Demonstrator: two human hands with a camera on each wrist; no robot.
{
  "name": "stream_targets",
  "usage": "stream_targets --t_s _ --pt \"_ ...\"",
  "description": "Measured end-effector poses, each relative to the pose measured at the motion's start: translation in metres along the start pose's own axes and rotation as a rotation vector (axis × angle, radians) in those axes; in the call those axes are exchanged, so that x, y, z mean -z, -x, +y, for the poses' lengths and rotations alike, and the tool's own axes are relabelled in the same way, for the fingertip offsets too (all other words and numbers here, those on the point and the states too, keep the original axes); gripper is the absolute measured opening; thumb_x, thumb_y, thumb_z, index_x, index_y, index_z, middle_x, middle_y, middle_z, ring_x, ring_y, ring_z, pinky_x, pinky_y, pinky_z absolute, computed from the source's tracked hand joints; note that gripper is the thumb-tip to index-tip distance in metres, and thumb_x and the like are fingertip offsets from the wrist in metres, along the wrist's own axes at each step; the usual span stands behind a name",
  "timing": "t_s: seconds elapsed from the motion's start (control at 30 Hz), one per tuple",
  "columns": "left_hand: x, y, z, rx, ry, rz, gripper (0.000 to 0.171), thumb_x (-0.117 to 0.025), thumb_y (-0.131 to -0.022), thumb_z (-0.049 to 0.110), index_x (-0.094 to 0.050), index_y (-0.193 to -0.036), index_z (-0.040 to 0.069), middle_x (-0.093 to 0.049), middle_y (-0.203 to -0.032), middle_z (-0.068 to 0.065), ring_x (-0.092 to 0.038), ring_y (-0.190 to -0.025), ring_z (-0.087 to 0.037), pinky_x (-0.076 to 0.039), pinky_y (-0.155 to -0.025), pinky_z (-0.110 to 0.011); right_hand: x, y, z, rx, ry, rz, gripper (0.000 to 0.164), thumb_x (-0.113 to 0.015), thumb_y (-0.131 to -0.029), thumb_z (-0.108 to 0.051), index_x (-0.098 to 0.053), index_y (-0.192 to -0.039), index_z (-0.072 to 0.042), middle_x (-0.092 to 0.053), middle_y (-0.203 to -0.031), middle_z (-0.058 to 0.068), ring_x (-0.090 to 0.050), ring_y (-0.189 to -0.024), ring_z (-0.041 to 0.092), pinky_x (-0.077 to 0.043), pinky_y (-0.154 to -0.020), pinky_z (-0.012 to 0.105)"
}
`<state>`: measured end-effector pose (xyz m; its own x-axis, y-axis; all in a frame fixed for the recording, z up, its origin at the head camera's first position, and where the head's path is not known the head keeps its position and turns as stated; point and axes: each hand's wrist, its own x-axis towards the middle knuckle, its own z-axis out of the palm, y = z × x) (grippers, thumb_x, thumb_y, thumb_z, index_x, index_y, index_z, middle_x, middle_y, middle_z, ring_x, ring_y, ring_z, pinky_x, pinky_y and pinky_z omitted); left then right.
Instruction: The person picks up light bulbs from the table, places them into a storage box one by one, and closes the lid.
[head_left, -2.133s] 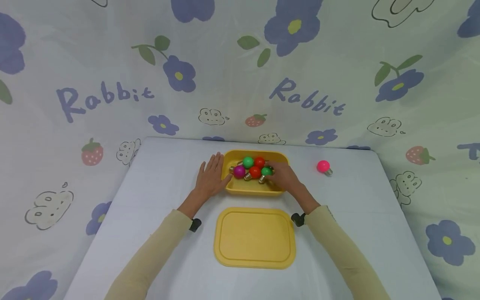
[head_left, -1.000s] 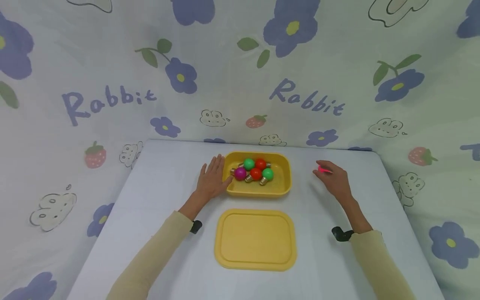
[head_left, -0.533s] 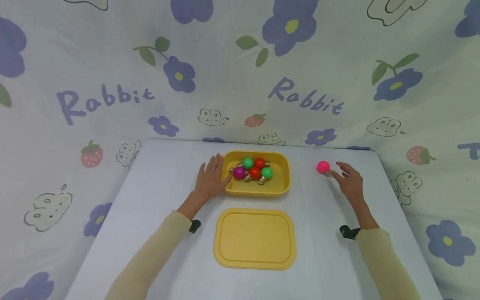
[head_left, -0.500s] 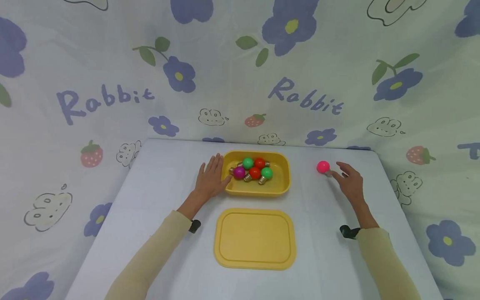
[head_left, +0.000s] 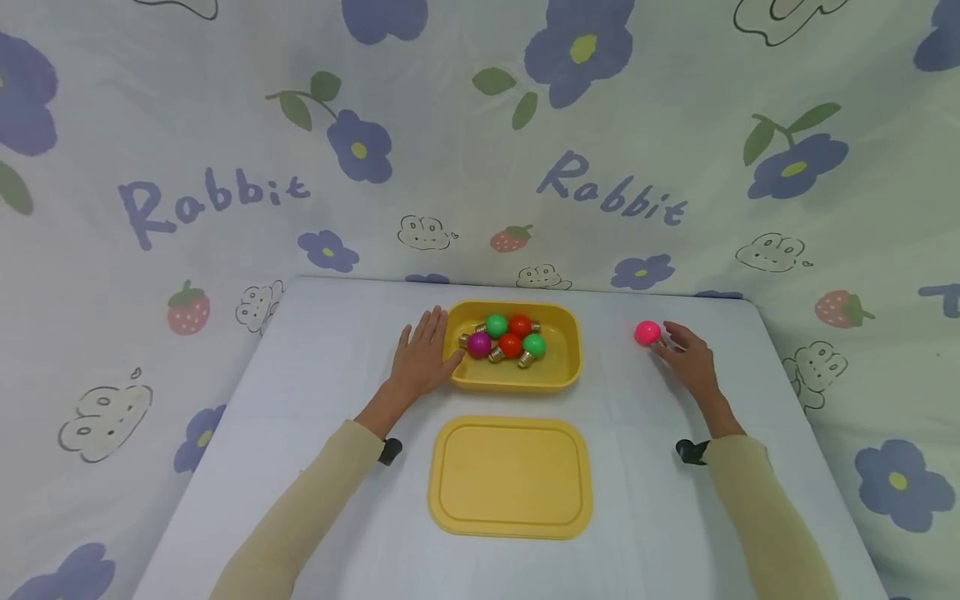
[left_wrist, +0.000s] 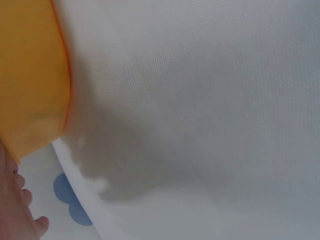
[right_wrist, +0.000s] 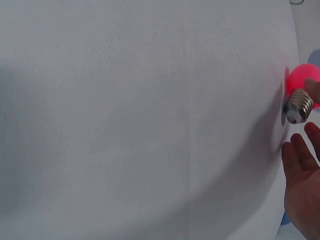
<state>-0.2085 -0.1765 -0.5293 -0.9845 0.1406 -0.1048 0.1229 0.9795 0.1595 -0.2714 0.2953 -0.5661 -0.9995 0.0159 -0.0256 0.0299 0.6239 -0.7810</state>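
Right hand (head_left: 690, 358) has neared the pink bulb (head_left: 647, 333) toward the tabletop's (head_left: 637, 492) far-right corner, grip impossible to tell; left hand (head_left: 420, 358) released.

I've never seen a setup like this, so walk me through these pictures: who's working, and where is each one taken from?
There's no robot, just a person's bare hands. The wide picture is taken from the head, the two close ones from the left and right wrists. On the white table is a yellow container with five bulbs inside: two green, two red, one purple. A flat yellow panel lies nearer the person. The left hand is stretched out against the container's left end. The right hand is at a pink bulb off to the right, close around its metal base; I can't tell whether it grips it.
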Motion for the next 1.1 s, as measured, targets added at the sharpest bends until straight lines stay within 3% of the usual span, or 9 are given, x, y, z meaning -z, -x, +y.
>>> stream_targets --t_s 0.27,0.6,0.83,1.1 --pt "-0.002 -0.002 0.001 -0.015 -0.007 0.013 0.083 -0.036 -0.103 0.054 -0.005 -0.159 0.001 -0.003 -0.166 -0.013 -0.003 -0.152 -0.030 -0.006 -0.120 -0.053 -0.008 -0.006 0.002 0.057 0.001 0.002 0.062 -0.068 -0.097 -0.017 -0.041 -0.150 0.000 -0.045 -0.149 0.024 -0.044 -0.135 0.041 -0.040 -0.106 0.052" --pt "-0.004 -0.002 0.001 -0.029 -0.010 0.032 0.083 -0.036 -0.102 0.054 -0.008 -0.159 0.001 -0.005 -0.166 -0.014 -0.005 -0.152 -0.030 -0.009 -0.119 -0.054 -0.017 -0.001 -0.004 0.060 -0.028 0.044 0.057 -0.069 -0.096 -0.016 -0.048 -0.147 -0.002 -0.051 -0.145 0.021 -0.050 -0.130 0.038 -0.042 -0.105 0.050" --pt "-0.003 0.000 0.001 -0.021 -0.006 0.024 0.083 -0.037 -0.103 0.054 -0.006 -0.159 0.001 -0.003 -0.166 -0.013 -0.003 -0.152 -0.029 -0.006 -0.120 -0.053 -0.024 0.007 -0.026 0.163 -0.057 0.006 0.055 -0.072 -0.093 -0.011 -0.052 -0.144 -0.001 -0.053 -0.142 0.022 -0.055 -0.124 0.041 -0.045 -0.101 0.051" --pt "-0.004 -0.001 -0.001 -0.006 0.000 0.020 0.084 -0.038 -0.102 0.053 -0.005 -0.159 0.001 -0.003 -0.166 -0.013 -0.002 -0.152 -0.029 -0.005 -0.120 -0.053 -0.042 0.025 -0.064 0.298 -0.069 -0.036 0.056 -0.075 -0.092 -0.016 -0.055 -0.143 -0.004 -0.058 -0.137 0.018 -0.059 -0.120 0.035 -0.049 -0.097 0.042"
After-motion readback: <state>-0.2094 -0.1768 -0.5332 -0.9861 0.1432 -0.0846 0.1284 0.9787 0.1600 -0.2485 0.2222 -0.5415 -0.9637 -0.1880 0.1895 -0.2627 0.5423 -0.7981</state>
